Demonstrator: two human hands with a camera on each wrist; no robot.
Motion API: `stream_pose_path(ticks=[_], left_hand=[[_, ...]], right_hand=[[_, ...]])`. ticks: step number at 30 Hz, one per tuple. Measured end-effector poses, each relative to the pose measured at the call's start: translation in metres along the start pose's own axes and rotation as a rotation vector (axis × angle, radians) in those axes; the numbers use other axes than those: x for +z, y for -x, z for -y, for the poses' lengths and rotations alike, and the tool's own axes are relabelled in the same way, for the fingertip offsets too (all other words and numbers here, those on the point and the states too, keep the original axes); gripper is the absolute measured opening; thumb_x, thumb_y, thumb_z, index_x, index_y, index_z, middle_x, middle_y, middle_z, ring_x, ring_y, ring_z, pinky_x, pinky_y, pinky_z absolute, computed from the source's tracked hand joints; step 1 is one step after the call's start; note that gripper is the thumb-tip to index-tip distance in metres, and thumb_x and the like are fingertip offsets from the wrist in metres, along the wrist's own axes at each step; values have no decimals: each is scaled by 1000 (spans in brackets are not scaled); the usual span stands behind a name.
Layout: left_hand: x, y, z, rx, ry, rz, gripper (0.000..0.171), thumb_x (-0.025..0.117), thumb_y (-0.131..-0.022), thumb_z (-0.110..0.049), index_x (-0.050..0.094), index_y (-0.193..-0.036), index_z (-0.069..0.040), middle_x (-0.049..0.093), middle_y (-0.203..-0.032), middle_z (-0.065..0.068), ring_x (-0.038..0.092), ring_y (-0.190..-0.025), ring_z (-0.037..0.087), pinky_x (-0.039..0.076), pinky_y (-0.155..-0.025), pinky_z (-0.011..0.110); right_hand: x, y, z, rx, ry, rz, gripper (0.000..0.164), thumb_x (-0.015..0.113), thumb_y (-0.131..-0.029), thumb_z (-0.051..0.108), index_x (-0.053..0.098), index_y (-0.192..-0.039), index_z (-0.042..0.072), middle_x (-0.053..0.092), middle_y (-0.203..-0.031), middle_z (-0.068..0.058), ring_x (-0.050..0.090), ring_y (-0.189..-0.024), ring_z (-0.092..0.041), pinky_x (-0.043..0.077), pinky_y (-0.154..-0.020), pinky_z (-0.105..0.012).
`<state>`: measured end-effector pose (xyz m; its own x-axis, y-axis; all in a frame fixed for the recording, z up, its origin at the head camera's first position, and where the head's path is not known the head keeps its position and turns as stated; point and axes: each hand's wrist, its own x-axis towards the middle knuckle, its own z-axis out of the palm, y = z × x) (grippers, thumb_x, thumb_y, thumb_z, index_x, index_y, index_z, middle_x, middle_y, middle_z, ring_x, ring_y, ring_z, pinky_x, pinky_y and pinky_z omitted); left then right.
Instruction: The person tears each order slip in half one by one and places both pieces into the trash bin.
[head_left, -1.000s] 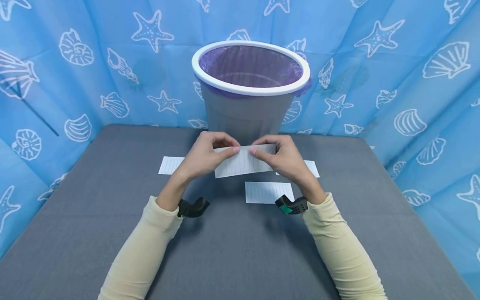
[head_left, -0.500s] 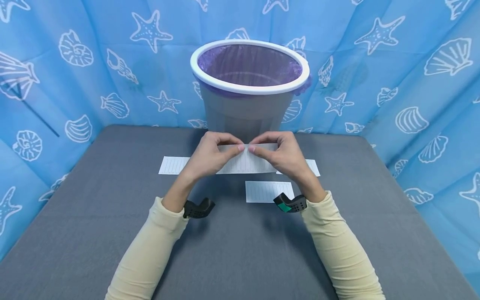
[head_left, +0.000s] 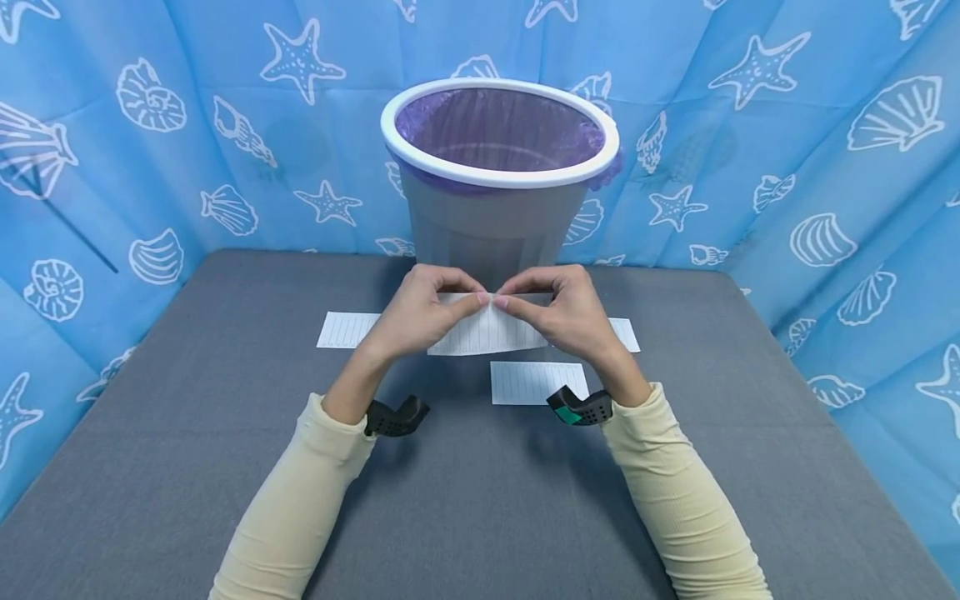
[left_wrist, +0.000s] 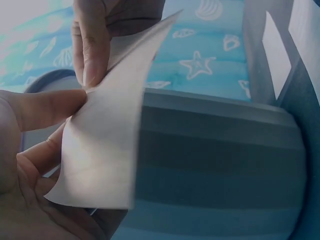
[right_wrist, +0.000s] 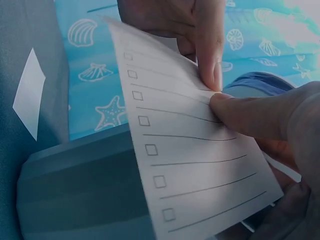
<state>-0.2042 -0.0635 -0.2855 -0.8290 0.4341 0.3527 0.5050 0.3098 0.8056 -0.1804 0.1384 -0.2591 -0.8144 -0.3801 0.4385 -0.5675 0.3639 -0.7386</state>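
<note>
Hands (head_left: pixel 420 312) (head_left: pixel 566 312) closed together | checklist slip (head_left: pixel 487 332) pinched | writing: none

I work in a staged recording booth, not a lived-in room: blue cloth printed with white shells and starfish (head_left: pixel 825 167) curtains off my grey cloth-covered table (head_left: pixel 480 500) on three sides.

Four lined paper slips show in all: one held slip (head_left: pixel 487 329) between two hands, the left hand (head_left: pixel 416 312) and the right hand (head_left: pixel 566 312), and three flat slips: left (head_left: pixel 341 331), right (head_left: pixel 624 334), nearest (head_left: pixel 534 382). One bin (head_left: pixel 498 179) stands on one worktop (head_left: pixel 480 500).
</note>
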Motion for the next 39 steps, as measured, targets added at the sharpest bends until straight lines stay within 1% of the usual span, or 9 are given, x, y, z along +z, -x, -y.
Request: stream_pose_path(ticks=[4,9,13,16,18,24,31,35,39], left_hand=[[-1,-1,1,-41,50,11,14,64,-90,-19,73,-93,-10,68,-92,0,59,-80,16,48,-69,34],[-2,-2,3,-73,116,8,16,64,-90,-21,74,-94,-8,68,-89,4,60,-72,21,50,-59,34],[-4,-1,7,-63,136,-39,19,65,-90,-21,73,-94,-5,68,-90,6,61,-76,21,50,-61,34],[-6,-1,11,-52,132,-90,20,65,-89,-20,72,-95,-3,68,-92,8,62,-83,20,50,-66,33],[-7,-1,13,-56,125,-115,21,66,-89,-20,72,-96,-2,68,-93,9,63,-86,20,50,-68,33],[-9,-1,15,-86,95,-159,20,67,-88,-22,72,-95,-3,68,-91,8,63,-80,19,50,-61,32],[-8,0,15,-109,76,-167,20,68,-87,-22,72,-95,-4,68,-90,8,63,-80,19,50,-62,32],[-7,0,12,-110,60,-167,20,67,-88,-19,72,-96,-1,68,-91,11,63,-80,21,49,-62,32],[-7,4,-4,-118,49,-157,19,64,-89,-12,70,-96,4,67,-92,16,62,-80,25,48,-61,31]], right_hand=[[1,0,0,-52,7,-23,4,72,-81,2,72,-83,-2,69,-81,-11,65,-79,-18,51,-71,-29],[3,0,0,-85,1,-46,4,72,-80,0,72,-82,-3,69,-79,-13,66,-77,-19,52,-72,-30],[3,1,1,-83,-23,-83,4,71,-80,-1,71,-82,-4,69,-78,-14,65,-70,-24,52,-65,-28],[1,1,2,-89,-34,-125,4,70,-81,-2,71,-83,-5,68,-78,-15,63,-65,-29,50,-58,-26],[0,2,2,-97,-26,-146,5,70,-81,-3,70,-84,-6,68,-79,-16,62,-64,-31,49,-57,-27],[-3,2,1,-99,-8,-175,6,69,-81,-4,70,-86,-8,68,-80,-17,62,-64,-31,50,-58,-25],[-3,2,0,-91,-14,-189,7,69,-81,-4,69,-86,-9,68,-80,-18,63,-66,-31,50,-59,-23],[-3,3,-1,-95,-19,-185,7,68,-81,-4,69,-86,-9,68,-80,-18,63,-66,-33,50,-59,-23],[-4,4,-1,-91,-34,-182,7,69,-81,-4,69,-86,-8,68,-79,-18,62,-65,-33,49,-58,-23]])
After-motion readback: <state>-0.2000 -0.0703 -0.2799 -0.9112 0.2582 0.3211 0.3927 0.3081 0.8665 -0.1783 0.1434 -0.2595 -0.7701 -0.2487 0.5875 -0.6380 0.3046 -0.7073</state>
